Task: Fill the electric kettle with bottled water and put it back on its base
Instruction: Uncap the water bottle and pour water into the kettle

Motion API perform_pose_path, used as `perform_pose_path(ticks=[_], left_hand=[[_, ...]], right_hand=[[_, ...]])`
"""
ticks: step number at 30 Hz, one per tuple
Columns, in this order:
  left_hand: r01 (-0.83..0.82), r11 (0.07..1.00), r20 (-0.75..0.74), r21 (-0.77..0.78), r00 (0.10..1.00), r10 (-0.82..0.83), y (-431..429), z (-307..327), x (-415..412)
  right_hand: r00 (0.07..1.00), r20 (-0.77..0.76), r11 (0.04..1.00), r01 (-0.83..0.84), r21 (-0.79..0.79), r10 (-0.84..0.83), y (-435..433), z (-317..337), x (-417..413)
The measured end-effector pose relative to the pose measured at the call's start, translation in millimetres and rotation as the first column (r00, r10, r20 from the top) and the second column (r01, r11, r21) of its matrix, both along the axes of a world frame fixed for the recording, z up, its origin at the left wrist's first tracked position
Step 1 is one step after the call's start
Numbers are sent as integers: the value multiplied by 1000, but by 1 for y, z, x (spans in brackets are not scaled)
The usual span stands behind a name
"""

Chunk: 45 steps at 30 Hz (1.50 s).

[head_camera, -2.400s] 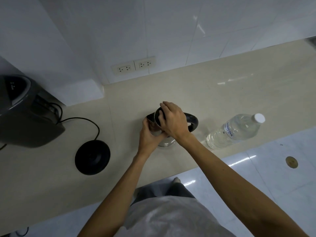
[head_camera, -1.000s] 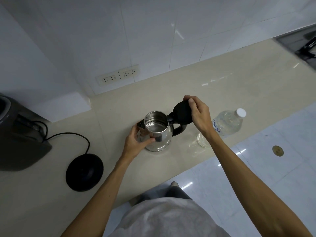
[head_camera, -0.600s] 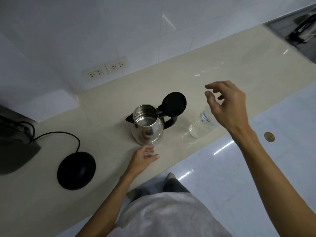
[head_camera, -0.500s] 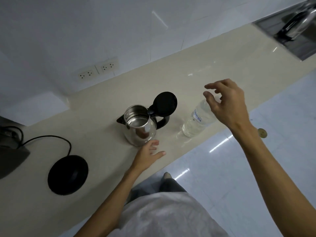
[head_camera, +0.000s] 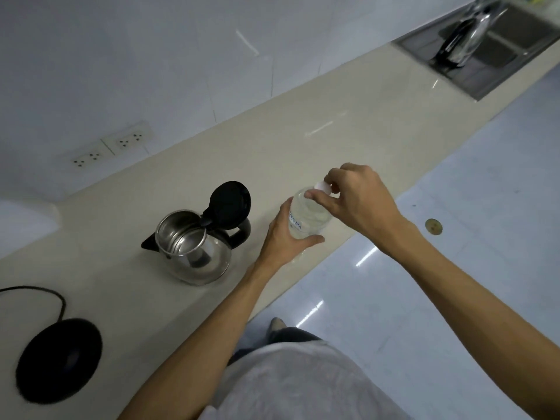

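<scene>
A steel electric kettle (head_camera: pixel 194 253) stands on the beige counter (head_camera: pixel 333 140) with its black lid (head_camera: pixel 228 204) flipped open; its inside looks empty. Its round black base (head_camera: pixel 59 359) lies apart at the lower left, with a black cord. To the kettle's right stands a clear water bottle (head_camera: pixel 307 218) near the counter's front edge. My left hand (head_camera: pixel 283 241) wraps around the bottle's body. My right hand (head_camera: pixel 357 201) pinches the bottle's white cap (head_camera: pixel 321 186) from above.
Two wall sockets (head_camera: pixel 112 147) sit on the white tiled wall behind the kettle. A steel sink with a tap (head_camera: pixel 472 34) is at the far right end of the counter. The glossy floor has a round brass drain (head_camera: pixel 433 226).
The lid was opened and both hands left the kettle. My left hand moved right and took the bottle's body; my right hand came down onto its cap. The view swung right.
</scene>
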<state>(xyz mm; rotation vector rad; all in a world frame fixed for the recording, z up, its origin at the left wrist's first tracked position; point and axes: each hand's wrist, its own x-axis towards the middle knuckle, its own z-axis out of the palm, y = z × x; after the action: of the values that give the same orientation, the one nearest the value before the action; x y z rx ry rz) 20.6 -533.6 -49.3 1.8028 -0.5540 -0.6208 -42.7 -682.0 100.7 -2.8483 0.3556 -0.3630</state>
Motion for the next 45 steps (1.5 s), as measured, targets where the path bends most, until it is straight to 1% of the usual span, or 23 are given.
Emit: perform_pose_path(ticks=[2,6,9,11,13,15,17,22,24,26,28,29,30,31,32,33,34,36,37,39,41,45], left_hand=[[-18,1000,15,4,1000,18,-4,-5,1],[-37,999,27,22,999,36,-3,-8,5],[-29,999,25,25,999,28,-3,-9,7],[-22,999,25,26,999,22,-3,-8,7],[-24,999,37,27,999,23,-3,-7,7],[-36,999,49,20,998,35,-3,-8,5],[-39,999,60,22,998,37,-3,-8,5],[-31,999,68,32,997,29,-4,-8,6],[-31,999,63,32,998,29,-4,-9,6],[-33,999,69,31,997,31,-4,-9,6],[-32,999,80,29,996,30,-4,-11,6],[-31,999,88,26,996,28,-3,-12,6],[-28,999,94,19,995,26,-3,-12,6],[-27,1000,97,12,995,25,-3,-12,6],[-26,1000,98,8,995,25,-4,-12,6],[-27,1000,97,8,995,26,-4,-12,6],[-27,1000,95,10,995,26,-4,-12,6],[-29,1000,91,4,995,28,-5,-12,5],[-28,1000,86,1,996,28,-5,-13,5],[-30,1000,74,-6,997,30,-5,-14,4],[-33,999,65,-8,997,33,-5,-15,4],[-36,999,53,10,998,36,-6,-14,3]], right_hand=[[998,-21,998,-59,-16,59,-6,0,4],[963,-61,964,-266,-27,264,-16,3,9],[880,-145,890,-457,2,452,-31,12,12],[815,-162,828,-559,32,556,-41,16,14],[764,-168,780,-624,55,623,-47,18,16],[734,-178,754,-650,97,655,-49,20,19],[725,-179,746,-654,123,665,-49,21,21],[747,-194,772,-619,146,636,-51,23,21],[741,-189,765,-628,143,644,-47,24,21],[740,-149,755,-638,149,655,-44,29,21],[784,-17,772,-607,188,620,-50,37,22],[828,79,798,-557,230,556,-55,40,23],[881,162,826,-472,308,444,-62,38,24],[931,202,838,-362,409,303,-69,28,24],[967,193,835,-245,493,170,-74,13,25],[989,135,840,-127,527,64,-80,-10,26],[999,42,858,-20,514,-1,-85,-39,26],[979,-197,888,139,439,-56,-91,-101,22],[953,-297,896,180,406,-57,-91,-129,19],[895,-444,910,210,358,-32,-88,-177,13],[854,-520,928,194,317,0,-85,-213,9],[873,-487,938,163,305,6,-82,-247,10]])
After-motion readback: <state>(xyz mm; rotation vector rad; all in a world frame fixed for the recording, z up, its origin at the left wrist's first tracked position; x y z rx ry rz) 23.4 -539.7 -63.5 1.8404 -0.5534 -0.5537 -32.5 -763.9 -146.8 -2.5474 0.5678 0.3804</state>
